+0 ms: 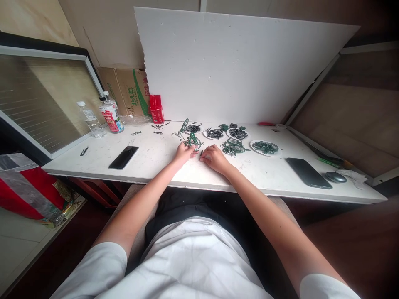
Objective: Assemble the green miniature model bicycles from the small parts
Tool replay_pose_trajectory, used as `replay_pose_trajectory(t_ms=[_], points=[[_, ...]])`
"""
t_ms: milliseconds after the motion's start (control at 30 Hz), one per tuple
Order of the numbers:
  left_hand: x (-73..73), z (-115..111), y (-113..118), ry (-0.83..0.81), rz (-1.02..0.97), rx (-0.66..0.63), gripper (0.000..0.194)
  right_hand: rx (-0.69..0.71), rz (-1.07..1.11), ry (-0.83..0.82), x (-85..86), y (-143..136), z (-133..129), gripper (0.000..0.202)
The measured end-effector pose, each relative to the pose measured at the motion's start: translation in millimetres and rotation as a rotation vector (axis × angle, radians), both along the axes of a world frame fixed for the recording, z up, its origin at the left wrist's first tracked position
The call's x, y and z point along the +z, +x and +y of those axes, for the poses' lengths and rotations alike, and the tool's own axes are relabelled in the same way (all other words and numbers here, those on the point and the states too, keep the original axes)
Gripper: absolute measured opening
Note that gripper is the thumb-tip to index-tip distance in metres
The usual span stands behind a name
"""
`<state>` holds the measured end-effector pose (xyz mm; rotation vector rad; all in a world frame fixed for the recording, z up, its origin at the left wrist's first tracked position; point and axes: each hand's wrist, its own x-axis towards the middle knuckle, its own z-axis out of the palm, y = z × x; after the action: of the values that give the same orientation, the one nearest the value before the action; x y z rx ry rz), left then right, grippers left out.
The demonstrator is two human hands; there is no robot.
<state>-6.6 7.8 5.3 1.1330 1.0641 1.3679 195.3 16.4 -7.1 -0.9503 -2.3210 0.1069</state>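
My left hand (183, 153) is closed on a small green model bicycle (192, 140), which is tilted above the white table with one wheel raised to the upper left. Just to the right, my right hand (215, 158) is low at the table with its fingers pinched together. A tiny dark piece shows at its fingertips, too small to name. Close beyond the right hand lies a pile of green bicycle parts (233, 146). Behind it are white plates of black parts (214, 133) and black wheels (238, 133). Another plate holds green parts (264, 147).
A black phone (124, 157) lies at left, a larger dark phone-like slab (308, 172) and a mouse (336, 177) at right. Bottles (111, 116), a cardboard box (127, 91) and a red box (156, 109) stand at the back left. A white board (240, 66) rises behind.
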Motion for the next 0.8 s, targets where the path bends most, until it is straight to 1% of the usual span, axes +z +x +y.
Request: replay_pose_trajectory(t_ms=[200,400,567,667,733,800], points=[[1.2,1,1,-0.011,0.001,0.015,0.031,-0.003,-0.120,0.060,2.4,-7,-6,0.012],[-0.3,2,0,-0.012,0.010,0.048,0.032,0.030,-0.098,0.061,3.0,-10,-7,0.017],[0.1,1,1,-0.017,0.028,0.041,0.023,0.050,-0.084,0.051,5.9,-7,-7,0.024],[-0.4,2,0,-0.023,0.030,0.033,0.019,0.101,-0.080,0.029,9.3,-3,-7,0.027],[-1.3,3,0,-0.022,0.027,0.028,0.022,0.126,-0.079,0.019,11.3,-2,-7,0.026],[-2.5,3,-1,-0.022,0.020,0.027,0.028,0.115,-0.100,0.028,12.3,-3,-9,0.024]])
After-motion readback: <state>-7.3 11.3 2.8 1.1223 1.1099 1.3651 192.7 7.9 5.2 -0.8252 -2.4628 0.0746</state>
